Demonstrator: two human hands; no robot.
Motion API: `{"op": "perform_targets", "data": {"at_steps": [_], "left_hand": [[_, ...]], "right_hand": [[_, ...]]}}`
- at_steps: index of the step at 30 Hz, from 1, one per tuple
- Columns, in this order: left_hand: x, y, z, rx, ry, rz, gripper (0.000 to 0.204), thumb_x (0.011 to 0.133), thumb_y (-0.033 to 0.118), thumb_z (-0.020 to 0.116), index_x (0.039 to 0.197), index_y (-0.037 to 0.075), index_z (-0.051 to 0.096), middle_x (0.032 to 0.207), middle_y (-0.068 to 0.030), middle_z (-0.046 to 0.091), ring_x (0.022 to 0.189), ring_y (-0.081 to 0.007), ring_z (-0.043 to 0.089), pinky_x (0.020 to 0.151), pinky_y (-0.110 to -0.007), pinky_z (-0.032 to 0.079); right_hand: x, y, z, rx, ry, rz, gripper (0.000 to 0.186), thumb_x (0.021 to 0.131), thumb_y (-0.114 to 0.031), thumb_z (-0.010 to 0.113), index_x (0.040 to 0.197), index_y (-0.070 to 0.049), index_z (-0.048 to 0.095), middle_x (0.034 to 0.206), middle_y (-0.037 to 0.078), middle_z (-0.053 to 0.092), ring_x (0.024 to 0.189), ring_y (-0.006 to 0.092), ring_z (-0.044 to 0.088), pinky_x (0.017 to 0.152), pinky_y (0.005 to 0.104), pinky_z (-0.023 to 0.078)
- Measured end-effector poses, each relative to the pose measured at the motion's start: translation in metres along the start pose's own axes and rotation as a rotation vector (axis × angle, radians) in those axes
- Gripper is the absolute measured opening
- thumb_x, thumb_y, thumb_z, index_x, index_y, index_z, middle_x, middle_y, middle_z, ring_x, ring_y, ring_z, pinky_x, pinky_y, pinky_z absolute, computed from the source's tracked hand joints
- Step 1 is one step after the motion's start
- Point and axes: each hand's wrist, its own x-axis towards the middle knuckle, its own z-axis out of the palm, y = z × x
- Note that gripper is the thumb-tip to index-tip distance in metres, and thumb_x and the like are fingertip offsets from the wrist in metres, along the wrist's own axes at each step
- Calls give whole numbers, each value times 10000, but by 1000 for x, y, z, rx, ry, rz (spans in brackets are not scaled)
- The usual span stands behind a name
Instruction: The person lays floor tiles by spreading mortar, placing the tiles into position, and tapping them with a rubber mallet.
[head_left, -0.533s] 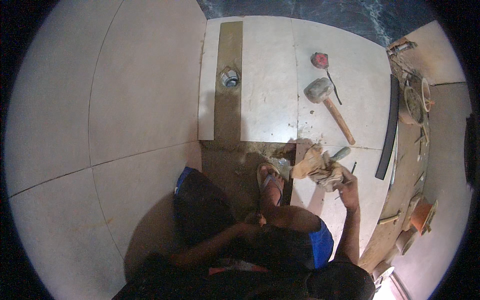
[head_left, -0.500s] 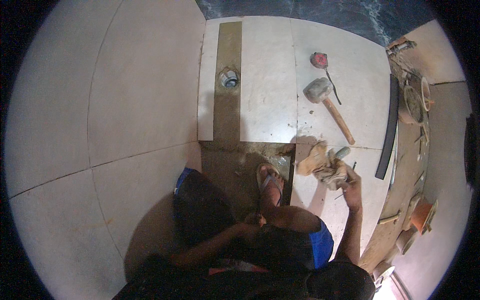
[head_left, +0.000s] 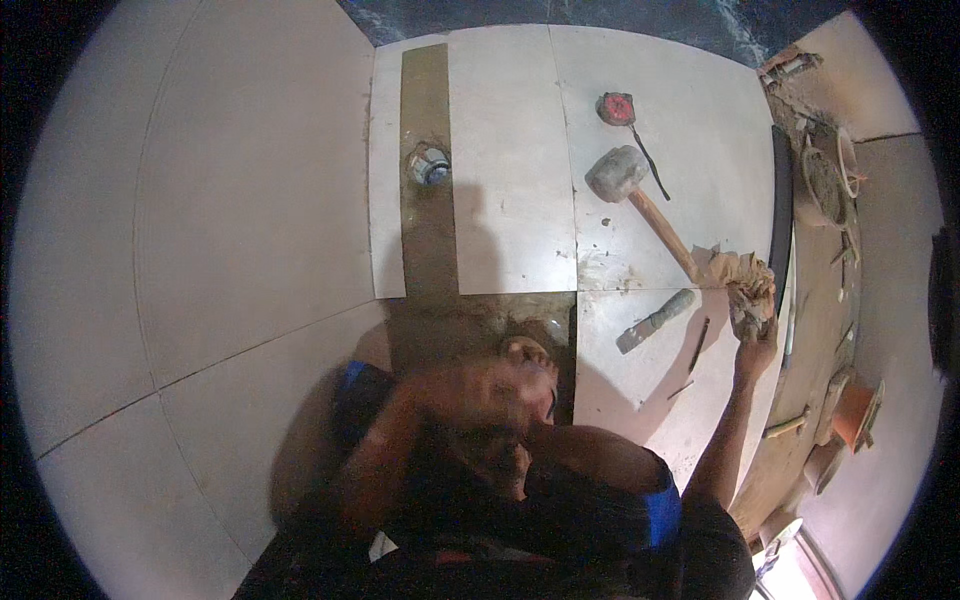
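At the right, my right hand (head_left: 760,345) grips a crumpled tan rag (head_left: 748,300), held beyond the end of the mallet's handle. Motion smears my left hand (head_left: 490,392), which is over my bent leg and foot; its fingers cannot be made out. Between the hands a putty knife (head_left: 652,324) lies on the white tile, with a dark pencil-like stick (head_left: 698,345) beside it. Farther off lies a mallet (head_left: 618,172) with a grey head and wooden handle. Behind that sits a red and black tape measure (head_left: 617,108), its dark strap trailing toward me.
A pipe opening (head_left: 432,168) sits in the bare strip between the floor tiles. Large wall tiles (head_left: 250,200) rise on the left. Along the right lie a long black bar (head_left: 781,200), a bucket (head_left: 824,185) and an orange container (head_left: 853,415).
My right hand has carried the rag to the right, away from the putty knife, which is now uncovered. My left hand has risen and moved forward over my foot. The view has shifted slightly.
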Motion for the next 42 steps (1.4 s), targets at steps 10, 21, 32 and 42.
{"op": "perform_targets", "data": {"at_steps": [10, 21, 32, 42], "left_hand": [[243, -86, -333, 1191, 656, -420, 643, 1020, 367, 486, 1513, -12, 323, 1604, -234, 262, 1476, -407, 269, 1172, -562, 287], [313, -93, -423, 1383, 678, -382, 656, 1039, 420, 416, 1570, 72, 253, 1663, -119, 183, 1508, -406, 194, 1181, -641, 210], [342, -100, -469, 1179, 717, -349, 762, 1000, 390, 485, 1540, -68, 203, 1631, -249, 181, 1504, -451, 159, 1212, -587, 152], [298, -130, -371, 1277, 717, -272, 866, 977, 501, 504, 1563, -43, 170, 1642, -244, 154, 1522, -432, 103, 1209, -617, 62]], "right_hand": [[-18, 16, 52, -53, -28, -42, 712, 981, -574, 537, 1397, 2, 496, 1209, 244, 629, 1132, 401, 621, 918, 455, 495], [-10, 9, 40, -80, -136, 106, 771, 969, -548, 585, 1480, 5, 421, 1432, 229, 508, 1302, 337, 525, 1054, 435, 452], [-20, 32, 30, -109, -157, 104, 632, 994, -330, 626, 1462, 38, 416, 1427, 195, 512, 1299, 288, 518, 1053, 400, 453], [3, -6, 25, -302, -261, 177, 658, 976, -384, 615, 1474, -19, 389, 1361, 265, 563, 1245, 424, 566, 1005, 475, 465]]}}
